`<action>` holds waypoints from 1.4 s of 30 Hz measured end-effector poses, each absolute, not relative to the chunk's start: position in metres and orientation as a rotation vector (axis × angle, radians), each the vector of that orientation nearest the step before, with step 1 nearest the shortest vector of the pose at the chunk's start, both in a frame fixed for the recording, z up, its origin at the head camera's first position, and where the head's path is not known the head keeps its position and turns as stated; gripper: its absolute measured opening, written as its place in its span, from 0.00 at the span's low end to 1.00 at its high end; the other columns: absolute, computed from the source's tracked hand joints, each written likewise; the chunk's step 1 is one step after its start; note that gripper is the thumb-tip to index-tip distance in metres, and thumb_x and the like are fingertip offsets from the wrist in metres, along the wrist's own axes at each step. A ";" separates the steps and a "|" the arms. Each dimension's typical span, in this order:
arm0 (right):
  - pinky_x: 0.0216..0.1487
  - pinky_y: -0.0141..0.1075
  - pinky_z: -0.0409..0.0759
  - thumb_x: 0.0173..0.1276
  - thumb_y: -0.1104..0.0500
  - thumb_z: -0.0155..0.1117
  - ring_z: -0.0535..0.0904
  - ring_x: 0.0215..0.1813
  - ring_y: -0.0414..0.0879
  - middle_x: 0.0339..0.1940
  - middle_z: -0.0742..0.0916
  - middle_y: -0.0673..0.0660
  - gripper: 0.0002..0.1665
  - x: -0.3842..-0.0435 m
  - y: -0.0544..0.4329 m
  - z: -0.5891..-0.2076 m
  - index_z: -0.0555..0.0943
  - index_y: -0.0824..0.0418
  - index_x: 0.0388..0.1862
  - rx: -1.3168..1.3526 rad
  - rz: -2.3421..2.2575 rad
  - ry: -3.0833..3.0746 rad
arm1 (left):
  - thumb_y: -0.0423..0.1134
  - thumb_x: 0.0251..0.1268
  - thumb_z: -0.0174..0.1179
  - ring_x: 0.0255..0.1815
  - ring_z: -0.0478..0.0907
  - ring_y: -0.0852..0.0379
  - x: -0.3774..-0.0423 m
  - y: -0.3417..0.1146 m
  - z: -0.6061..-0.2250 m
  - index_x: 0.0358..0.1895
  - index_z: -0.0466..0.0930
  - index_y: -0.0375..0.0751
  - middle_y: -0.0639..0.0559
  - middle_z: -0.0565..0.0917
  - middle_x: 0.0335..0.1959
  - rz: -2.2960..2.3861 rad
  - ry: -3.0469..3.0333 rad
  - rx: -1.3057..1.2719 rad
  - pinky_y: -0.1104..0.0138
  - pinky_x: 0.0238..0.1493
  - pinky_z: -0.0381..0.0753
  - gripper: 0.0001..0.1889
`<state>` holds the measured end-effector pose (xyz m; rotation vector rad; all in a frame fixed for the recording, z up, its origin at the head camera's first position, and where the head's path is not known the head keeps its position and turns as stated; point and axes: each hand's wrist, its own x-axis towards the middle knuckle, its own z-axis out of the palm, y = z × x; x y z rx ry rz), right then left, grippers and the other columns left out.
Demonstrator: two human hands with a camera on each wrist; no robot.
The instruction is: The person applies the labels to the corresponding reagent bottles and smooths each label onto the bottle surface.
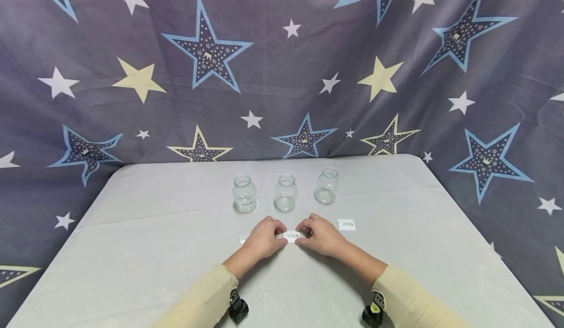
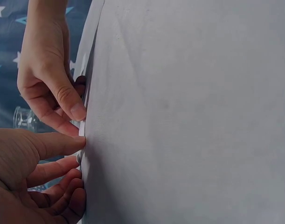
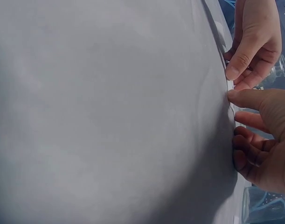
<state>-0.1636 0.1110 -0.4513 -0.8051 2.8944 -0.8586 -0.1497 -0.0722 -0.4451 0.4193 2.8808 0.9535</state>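
Observation:
A small white paper label [image 1: 292,236] with printed characters lies flat between both hands, low at the tabletop. My left hand [image 1: 266,237] pinches its left edge between thumb and fingers. Opposite it, my right hand [image 1: 323,235] pinches the right edge the same way. In the left wrist view, the left hand [image 2: 39,172] and right hand [image 2: 51,79] nearly meet, the label [image 2: 82,127] seen edge-on between them. Just beyond stands a clear glass jar [image 1: 286,196]. A second jar [image 1: 244,196], to its left, bears a printed label low on its front.
A third glass jar [image 1: 326,187] stands at the right of the row. Another printed label [image 1: 346,224] lies right of my right hand; a white piece [image 1: 242,240] shows partly behind the left hand. A star-patterned curtain [image 1: 264,73] hangs behind the cloth-covered table [image 1: 154,249].

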 end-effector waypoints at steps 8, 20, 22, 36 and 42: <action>0.32 0.29 0.69 0.51 0.55 0.73 0.69 0.30 0.38 0.28 0.78 0.49 0.15 -0.165 0.111 -0.453 0.83 0.59 0.37 -0.824 -0.854 2.856 | 0.34 0.48 0.67 0.28 0.66 0.60 -0.149 -0.071 -0.447 0.33 0.82 0.37 0.51 0.73 0.27 0.926 2.898 0.455 0.70 0.31 0.67 0.08; 0.32 0.28 0.69 0.51 0.55 0.72 0.70 0.30 0.38 0.27 0.77 0.49 0.14 -0.167 0.111 -0.457 0.83 0.59 0.36 -0.875 -0.887 2.824 | 0.35 0.50 0.65 0.29 0.67 0.61 -0.149 -0.073 -0.448 0.37 0.82 0.37 0.51 0.75 0.28 0.988 2.855 0.443 0.69 0.33 0.69 0.10; 0.32 0.27 0.69 0.51 0.55 0.72 0.70 0.30 0.39 0.27 0.77 0.49 0.13 -0.167 0.112 -0.456 0.83 0.59 0.35 -0.862 -0.917 2.818 | 0.34 0.50 0.65 0.29 0.68 0.61 -0.149 -0.074 -0.447 0.38 0.82 0.38 0.51 0.76 0.29 1.031 2.835 0.430 0.69 0.33 0.69 0.10; 0.32 0.26 0.69 0.52 0.54 0.73 0.71 0.30 0.39 0.27 0.78 0.49 0.13 -0.167 0.114 -0.457 0.83 0.58 0.35 -0.862 -1.006 2.798 | 0.33 0.50 0.65 0.29 0.72 0.61 -0.147 -0.083 -0.444 0.38 0.81 0.36 0.51 0.80 0.28 1.231 2.732 0.336 0.69 0.35 0.72 0.10; 0.31 0.25 0.69 0.52 0.55 0.72 0.72 0.30 0.39 0.27 0.79 0.51 0.14 -0.169 0.114 -0.456 0.83 0.60 0.36 -0.885 -1.042 2.776 | 0.33 0.54 0.64 0.27 0.73 0.62 -0.147 -0.086 -0.443 0.33 0.81 0.37 0.52 0.81 0.25 1.256 2.688 0.327 0.71 0.31 0.72 0.04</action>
